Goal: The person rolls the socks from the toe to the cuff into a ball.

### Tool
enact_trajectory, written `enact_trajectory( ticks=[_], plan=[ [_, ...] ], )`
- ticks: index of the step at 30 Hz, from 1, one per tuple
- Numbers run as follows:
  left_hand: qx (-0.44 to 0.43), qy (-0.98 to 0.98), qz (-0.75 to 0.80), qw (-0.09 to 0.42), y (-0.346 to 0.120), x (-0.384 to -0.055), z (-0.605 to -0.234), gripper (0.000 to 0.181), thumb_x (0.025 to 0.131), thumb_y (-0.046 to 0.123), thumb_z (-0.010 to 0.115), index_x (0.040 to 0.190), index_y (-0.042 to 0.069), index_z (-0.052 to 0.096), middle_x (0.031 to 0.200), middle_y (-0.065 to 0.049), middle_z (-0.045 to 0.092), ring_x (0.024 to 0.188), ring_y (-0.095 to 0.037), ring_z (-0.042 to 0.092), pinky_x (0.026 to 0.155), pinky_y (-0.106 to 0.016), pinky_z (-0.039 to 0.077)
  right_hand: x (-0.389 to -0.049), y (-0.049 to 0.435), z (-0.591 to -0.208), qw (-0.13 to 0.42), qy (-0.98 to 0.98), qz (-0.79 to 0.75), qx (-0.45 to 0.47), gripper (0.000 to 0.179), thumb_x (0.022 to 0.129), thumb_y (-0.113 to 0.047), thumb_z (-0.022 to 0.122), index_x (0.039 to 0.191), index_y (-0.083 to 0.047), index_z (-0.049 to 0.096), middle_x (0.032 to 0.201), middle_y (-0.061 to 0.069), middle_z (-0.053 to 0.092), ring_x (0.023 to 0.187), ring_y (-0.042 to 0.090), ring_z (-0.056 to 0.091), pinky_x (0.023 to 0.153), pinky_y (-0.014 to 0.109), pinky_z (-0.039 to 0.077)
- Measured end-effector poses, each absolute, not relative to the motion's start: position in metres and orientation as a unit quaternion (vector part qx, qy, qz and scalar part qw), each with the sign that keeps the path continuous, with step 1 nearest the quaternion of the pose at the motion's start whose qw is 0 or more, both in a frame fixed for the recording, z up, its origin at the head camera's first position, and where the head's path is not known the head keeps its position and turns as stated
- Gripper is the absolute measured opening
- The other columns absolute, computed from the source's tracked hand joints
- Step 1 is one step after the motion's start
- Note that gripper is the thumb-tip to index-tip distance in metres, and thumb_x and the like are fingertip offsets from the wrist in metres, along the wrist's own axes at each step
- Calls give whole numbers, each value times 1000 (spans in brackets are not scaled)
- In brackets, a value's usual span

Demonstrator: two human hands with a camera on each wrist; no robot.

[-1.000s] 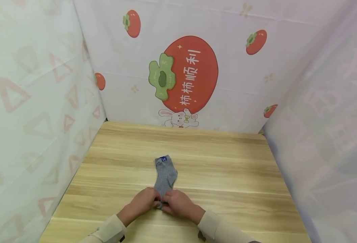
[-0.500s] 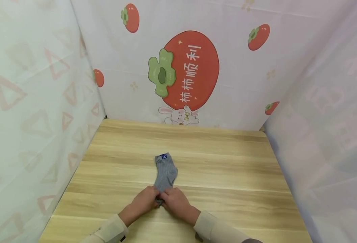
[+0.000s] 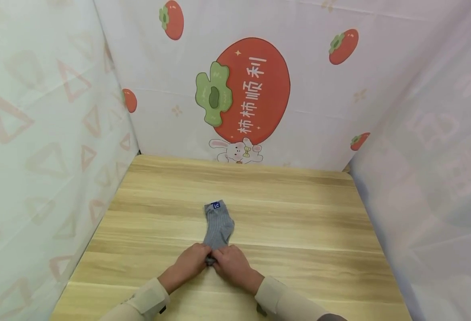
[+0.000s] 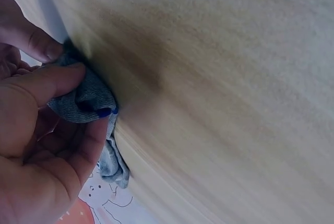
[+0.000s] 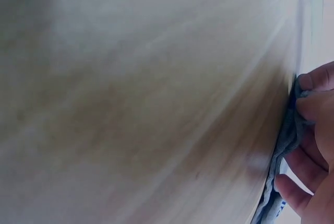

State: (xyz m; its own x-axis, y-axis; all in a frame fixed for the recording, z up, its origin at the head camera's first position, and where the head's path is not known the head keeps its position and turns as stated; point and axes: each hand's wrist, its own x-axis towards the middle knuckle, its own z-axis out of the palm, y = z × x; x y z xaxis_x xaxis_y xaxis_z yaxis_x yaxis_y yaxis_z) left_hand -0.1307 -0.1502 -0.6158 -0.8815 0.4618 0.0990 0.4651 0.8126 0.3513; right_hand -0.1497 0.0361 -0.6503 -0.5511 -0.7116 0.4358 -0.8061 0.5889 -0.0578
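A grey ribbed sock (image 3: 219,227) lies on the wooden table, its cuff with a blue label pointing away from me. At the near end, my left hand (image 3: 191,263) pinches the fabric from the left, and my right hand (image 3: 233,266) pinches it from the right. The fingers nearly meet over that end and hide part of it. In the left wrist view, bunched sock fabric (image 4: 86,93) with a dark blue patch sits between thumb and fingers. The right wrist view shows the sock's edge (image 5: 287,135) pinched by thumb and finger, low against the table.
The wooden table (image 3: 299,214) extends around the sock on all sides. White printed cloth hangs as a back wall (image 3: 307,98), a left wall (image 3: 59,133) and a right wall (image 3: 432,178).
Both hands have shifted slightly away from me along the sock. Its near end has gone from lying out past the fingers to bunched up between them.
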Motion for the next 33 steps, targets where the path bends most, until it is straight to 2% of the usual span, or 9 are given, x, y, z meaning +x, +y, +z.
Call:
enact_trajectory(
  ticks=[5,13,17,23,28,30,33],
  plan=[
    [-240,-952,-189,-14,-151,-134,-614,22,71,-5,76,74,11,61,71,-1,63,65,-11,55,56,-28,46,-149,36,-648,163,-877,124,434,27,80,-35,83,91,-19,65,77,-9,66,70,8,65,64,26,44],
    [-253,-949,-188,-11,-154,-136,-614,16,73,-2,72,73,9,61,71,-2,63,66,-15,59,59,-32,49,-146,32,-645,168,-888,105,416,17,85,-30,79,90,-18,66,75,-8,67,69,10,65,62,25,42],
    [-256,-949,-182,2,-155,-135,-618,14,74,-2,71,74,8,62,73,-3,62,67,-16,59,61,-32,49,-145,32,-644,164,-892,103,409,18,85,-26,78,91,-17,63,75,-7,67,67,11,65,61,25,42],
    [-264,-947,-180,30,-155,-137,-620,13,75,-6,69,76,5,64,73,-5,59,65,-17,56,58,-31,48,-148,31,-644,191,-890,99,403,23,80,-20,78,89,-15,58,69,-7,63,56,10,59,55,24,38],
    [-232,-953,-193,-2,-154,-142,-623,15,78,-8,65,81,6,62,74,-6,62,67,-18,59,58,-33,49,-151,28,-641,174,-901,81,390,18,80,-20,79,90,-16,65,77,-6,63,57,10,55,50,23,37],
    [-208,-957,-201,-19,-154,-145,-624,17,80,-8,65,85,8,60,77,-4,61,68,-16,57,59,-31,48,-152,27,-639,157,-907,76,384,15,80,-20,79,87,-17,66,79,-5,61,57,10,53,49,23,36],
    [-189,-961,-204,-18,-153,-149,-624,21,77,-8,68,84,10,59,78,-1,56,67,-13,52,57,-29,45,-155,25,-637,148,-913,64,375,13,80,-20,78,80,-18,66,75,-5,58,54,10,50,46,22,33]
  ],
)
